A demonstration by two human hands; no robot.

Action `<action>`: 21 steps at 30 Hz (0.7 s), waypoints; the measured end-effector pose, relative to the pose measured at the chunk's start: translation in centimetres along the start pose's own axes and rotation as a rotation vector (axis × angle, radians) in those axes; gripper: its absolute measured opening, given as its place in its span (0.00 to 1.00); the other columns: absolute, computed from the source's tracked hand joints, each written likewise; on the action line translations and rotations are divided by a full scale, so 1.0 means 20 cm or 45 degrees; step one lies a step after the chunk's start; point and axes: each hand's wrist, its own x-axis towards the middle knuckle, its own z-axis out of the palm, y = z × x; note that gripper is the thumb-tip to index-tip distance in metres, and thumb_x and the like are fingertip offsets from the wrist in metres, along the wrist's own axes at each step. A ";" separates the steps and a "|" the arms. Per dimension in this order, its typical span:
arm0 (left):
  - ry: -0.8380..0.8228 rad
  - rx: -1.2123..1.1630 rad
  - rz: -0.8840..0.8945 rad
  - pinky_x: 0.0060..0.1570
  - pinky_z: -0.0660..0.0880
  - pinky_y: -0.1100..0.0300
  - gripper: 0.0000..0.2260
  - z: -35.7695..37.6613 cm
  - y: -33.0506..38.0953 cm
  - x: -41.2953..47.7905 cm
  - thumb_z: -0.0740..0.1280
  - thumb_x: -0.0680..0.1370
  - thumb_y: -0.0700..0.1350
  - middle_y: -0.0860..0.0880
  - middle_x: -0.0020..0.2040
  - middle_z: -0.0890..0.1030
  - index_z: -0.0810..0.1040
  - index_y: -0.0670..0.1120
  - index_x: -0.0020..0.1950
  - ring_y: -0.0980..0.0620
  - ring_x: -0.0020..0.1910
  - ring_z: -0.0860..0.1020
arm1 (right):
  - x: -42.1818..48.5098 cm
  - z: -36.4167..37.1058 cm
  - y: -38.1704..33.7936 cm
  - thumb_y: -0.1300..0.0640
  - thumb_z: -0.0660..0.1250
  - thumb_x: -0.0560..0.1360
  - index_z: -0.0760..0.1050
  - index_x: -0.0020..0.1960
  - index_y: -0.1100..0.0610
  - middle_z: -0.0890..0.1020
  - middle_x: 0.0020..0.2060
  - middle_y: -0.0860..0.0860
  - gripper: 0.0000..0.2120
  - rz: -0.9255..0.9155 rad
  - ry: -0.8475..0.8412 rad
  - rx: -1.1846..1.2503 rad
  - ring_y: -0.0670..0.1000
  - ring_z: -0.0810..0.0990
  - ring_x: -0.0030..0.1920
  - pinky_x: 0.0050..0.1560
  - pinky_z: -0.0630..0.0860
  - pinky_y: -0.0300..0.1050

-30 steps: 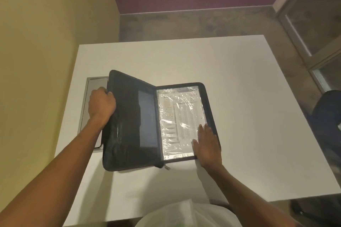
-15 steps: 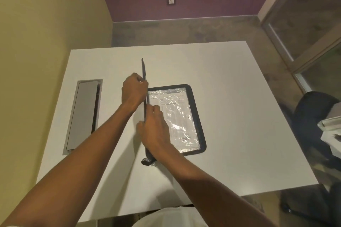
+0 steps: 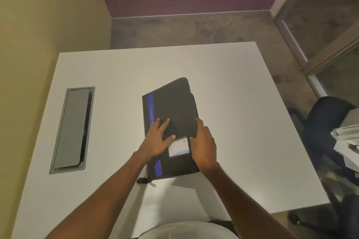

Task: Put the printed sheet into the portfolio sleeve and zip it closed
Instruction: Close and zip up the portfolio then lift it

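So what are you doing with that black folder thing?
A person is closing a black portfolio on the white table. The left hand lies flat on its cover, and the right hand holds its right edge. The cover is folded down. The zipper pull sits at the near corner, so zipping hasn't started.

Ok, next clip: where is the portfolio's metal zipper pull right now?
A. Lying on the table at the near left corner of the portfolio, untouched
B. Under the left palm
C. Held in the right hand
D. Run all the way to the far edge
A. The zipper pull lies on the white table at the closed portfolio's near left corner, while the left hand and right hand rest flat on the cover.
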 end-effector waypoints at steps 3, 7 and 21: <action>-0.042 0.136 -0.017 0.82 0.49 0.36 0.38 0.11 -0.01 0.02 0.65 0.81 0.62 0.45 0.87 0.45 0.49 0.58 0.86 0.43 0.86 0.47 | 0.07 0.05 0.15 0.55 0.69 0.82 0.63 0.79 0.50 0.79 0.62 0.54 0.29 0.036 -0.044 -0.039 0.56 0.81 0.62 0.64 0.81 0.52; 0.024 0.235 -0.066 0.82 0.46 0.36 0.40 0.26 0.01 0.04 0.66 0.82 0.60 0.46 0.87 0.41 0.46 0.56 0.86 0.44 0.86 0.42 | 0.14 0.14 0.27 0.54 0.70 0.82 0.67 0.76 0.47 0.82 0.58 0.52 0.25 0.041 -0.007 0.006 0.54 0.84 0.58 0.58 0.85 0.53; 0.063 0.544 -0.186 0.80 0.47 0.32 0.39 0.46 0.03 0.10 0.62 0.84 0.60 0.42 0.86 0.41 0.42 0.54 0.86 0.40 0.85 0.40 | 0.26 0.27 0.41 0.57 0.64 0.84 0.60 0.82 0.48 0.75 0.58 0.55 0.28 0.094 -0.236 -0.287 0.56 0.81 0.58 0.58 0.84 0.52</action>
